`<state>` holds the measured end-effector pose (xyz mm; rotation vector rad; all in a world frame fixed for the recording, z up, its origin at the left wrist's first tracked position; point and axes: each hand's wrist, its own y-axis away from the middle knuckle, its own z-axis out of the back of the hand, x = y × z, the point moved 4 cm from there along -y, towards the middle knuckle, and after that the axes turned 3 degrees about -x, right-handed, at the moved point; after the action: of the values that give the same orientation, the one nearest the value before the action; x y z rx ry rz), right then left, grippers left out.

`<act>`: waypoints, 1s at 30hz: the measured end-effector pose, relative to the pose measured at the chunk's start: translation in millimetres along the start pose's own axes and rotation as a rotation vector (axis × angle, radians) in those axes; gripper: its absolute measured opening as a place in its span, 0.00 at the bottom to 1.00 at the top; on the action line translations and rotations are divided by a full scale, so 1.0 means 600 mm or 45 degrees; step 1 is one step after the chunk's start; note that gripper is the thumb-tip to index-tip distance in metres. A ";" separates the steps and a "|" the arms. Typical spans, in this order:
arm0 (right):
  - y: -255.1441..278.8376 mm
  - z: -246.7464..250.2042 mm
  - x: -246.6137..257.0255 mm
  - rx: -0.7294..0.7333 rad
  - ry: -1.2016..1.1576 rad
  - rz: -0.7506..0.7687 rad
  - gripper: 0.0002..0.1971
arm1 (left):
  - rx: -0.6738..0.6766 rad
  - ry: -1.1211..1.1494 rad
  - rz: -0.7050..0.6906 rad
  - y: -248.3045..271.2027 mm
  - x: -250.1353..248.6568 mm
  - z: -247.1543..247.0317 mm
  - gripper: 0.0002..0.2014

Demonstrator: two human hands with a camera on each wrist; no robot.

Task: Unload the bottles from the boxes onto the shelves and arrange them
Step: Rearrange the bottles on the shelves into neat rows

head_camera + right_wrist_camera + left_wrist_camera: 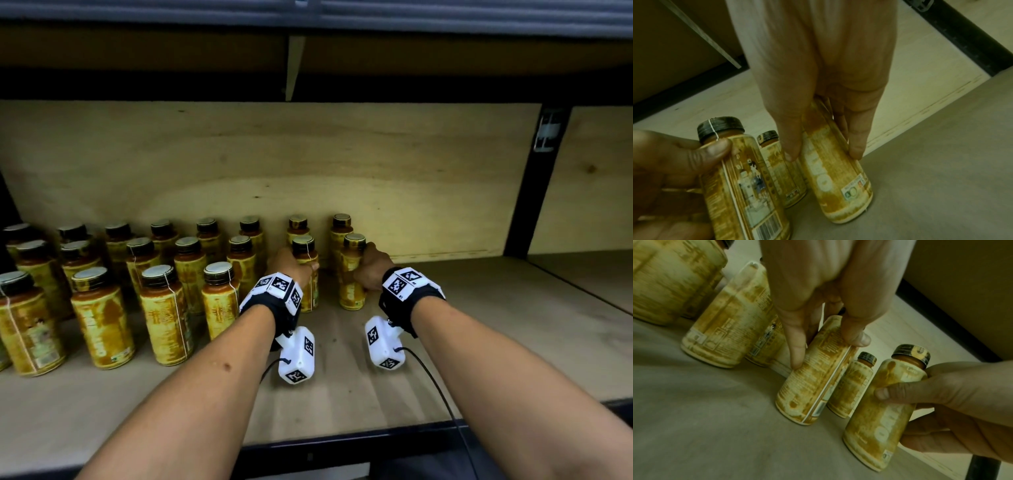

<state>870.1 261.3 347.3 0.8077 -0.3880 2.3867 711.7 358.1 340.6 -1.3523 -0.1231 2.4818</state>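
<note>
Yellow-labelled bottles with dark caps stand in rows on a wooden shelf (462, 325). My left hand (294, 269) grips one bottle (306, 274) round its upper body at the right end of the rows. In the left wrist view the left hand (828, 352) pinches that bottle (812, 382) between thumb and fingers. My right hand (370, 270) holds the neighbouring bottle (352, 277) in the same way. From the right wrist, the right hand (824, 155) is wrapped round its bottle (836, 181). Both bottles stand upright with their bases on the shelf.
Several more bottles (99, 318) fill the shelf's left half in rows. Two stand at the back (341, 229), close behind the held ones. A plywood back panel (308, 164) closes the rear. A black upright post (527, 198) bounds the right, and an upper shelf (445, 51) hangs overhead.
</note>
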 end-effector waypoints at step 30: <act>0.255 -0.094 0.128 0.107 -1.103 -0.132 0.17 | -0.246 0.693 0.101 0.208 0.139 0.306 0.08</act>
<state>701.1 198.6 339.0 1.8352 -0.5558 1.8510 488.3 278.9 346.6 -2.0951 -0.1900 2.1073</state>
